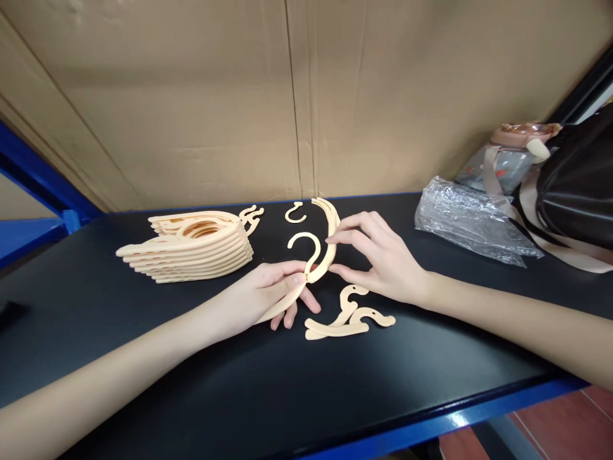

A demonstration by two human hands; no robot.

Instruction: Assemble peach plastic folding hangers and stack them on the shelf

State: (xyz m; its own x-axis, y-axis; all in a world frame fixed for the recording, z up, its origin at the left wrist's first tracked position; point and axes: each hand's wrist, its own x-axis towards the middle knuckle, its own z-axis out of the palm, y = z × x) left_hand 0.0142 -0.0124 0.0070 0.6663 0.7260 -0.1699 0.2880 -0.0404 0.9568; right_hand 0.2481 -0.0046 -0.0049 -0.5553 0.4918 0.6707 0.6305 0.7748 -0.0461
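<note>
A cream plastic folding clothes hanger (320, 271) is held over the black tabletop, its hook curving up and to the left. My left hand (272, 287) pinches it near the middle joint, thumb on top. One of its arms runs down under that hand. My right hand (385, 259) has thumb and fingertips on the other arm, which points away from me. Just below lie loose hanger arms (342, 329), curved and with small holes. Farther back lies a separate hook (293, 218).
A neat stack of cream hangers (191, 259) sits at the left, with several small hook pieces (251, 217) behind it. At the right are a clear plastic bag (469, 220), a strapped bottle (507, 160) and a dark bag (579, 172). Cardboard (215, 96) walls the back.
</note>
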